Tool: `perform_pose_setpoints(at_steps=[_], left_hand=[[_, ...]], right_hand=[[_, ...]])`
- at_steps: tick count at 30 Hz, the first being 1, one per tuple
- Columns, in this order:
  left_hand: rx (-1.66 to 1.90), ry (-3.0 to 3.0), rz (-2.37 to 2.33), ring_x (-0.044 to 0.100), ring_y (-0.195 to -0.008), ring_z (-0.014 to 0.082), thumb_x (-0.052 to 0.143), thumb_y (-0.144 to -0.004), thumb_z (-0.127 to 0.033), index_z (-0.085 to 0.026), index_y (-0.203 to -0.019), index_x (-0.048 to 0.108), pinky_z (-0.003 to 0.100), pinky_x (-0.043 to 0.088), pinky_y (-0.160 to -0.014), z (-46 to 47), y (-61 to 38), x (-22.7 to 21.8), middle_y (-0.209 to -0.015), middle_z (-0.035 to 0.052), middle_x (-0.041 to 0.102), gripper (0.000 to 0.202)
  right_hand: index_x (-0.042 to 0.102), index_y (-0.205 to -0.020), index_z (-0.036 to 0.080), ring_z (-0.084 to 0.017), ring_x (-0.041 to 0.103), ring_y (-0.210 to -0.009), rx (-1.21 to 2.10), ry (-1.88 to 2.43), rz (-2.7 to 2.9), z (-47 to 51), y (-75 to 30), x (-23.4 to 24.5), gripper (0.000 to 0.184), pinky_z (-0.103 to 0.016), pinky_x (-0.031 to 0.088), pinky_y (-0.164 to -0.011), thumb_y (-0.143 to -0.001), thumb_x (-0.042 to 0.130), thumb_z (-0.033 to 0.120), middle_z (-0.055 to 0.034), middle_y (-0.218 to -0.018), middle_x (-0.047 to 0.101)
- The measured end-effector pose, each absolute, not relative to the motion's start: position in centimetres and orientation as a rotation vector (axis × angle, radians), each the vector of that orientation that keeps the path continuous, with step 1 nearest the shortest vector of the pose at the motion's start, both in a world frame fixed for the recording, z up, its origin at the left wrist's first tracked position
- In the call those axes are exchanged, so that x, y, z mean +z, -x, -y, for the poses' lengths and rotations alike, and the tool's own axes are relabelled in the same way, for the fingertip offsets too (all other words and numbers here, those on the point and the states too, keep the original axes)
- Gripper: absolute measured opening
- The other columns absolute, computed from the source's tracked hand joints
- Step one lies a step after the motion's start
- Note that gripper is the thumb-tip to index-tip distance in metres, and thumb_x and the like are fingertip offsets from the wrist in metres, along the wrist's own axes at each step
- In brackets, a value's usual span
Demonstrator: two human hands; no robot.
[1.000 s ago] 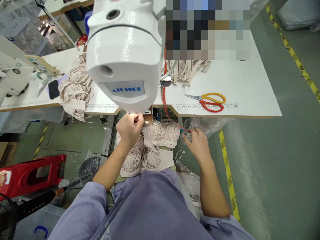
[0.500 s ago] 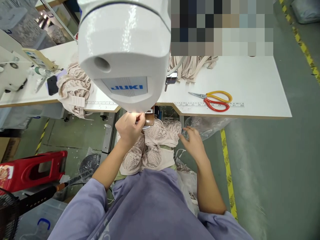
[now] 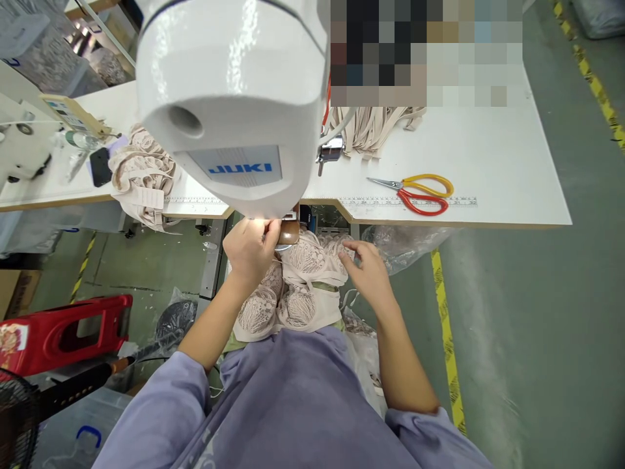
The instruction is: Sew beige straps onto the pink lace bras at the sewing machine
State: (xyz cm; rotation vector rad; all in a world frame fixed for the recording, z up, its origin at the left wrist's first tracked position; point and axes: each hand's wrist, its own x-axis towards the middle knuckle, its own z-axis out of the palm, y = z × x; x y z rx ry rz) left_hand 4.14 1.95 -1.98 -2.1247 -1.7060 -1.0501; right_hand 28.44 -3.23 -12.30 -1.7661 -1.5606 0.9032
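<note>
Lace bras [image 3: 297,306] lie over the person's lap, below the sewing machine [image 3: 234,150] and between the forearms.
The two hands are apart: the left hand [image 3: 250,255] is curled in under the machine's head, and whether it grips anything I cannot tell; the right hand [image 3: 370,272], fingers loosely parted, is at the right edge of the bras, contact unclear. On the white table [image 3: 498,163], scissors [image 3: 403,187] with yellow and red handles lie near some beige straps [image 3: 368,130].
</note>
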Motion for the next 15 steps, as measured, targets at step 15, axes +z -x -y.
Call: perform_pose_setpoints(at_steps=[15], left_hand=[[-0.850,2.262,1.808,0.044,-0.050,0.0147,0.057,-0.097,-0.044,-0.019,-0.055,0.057,0.031,0.022,-0.053,-2.3,-3.8,-0.2,-0.049,-0.0006,0.047,0.049]], right_hand=[[0.070,-0.100,0.021,-0.021,0.058,-0.093,0.551,1.059,1.833,-4.0,-20.0,-2.6,0.028,-0.035,0.050,-0.081,-0.087,0.048,0.010,-0.0086,-0.101,0.055]])
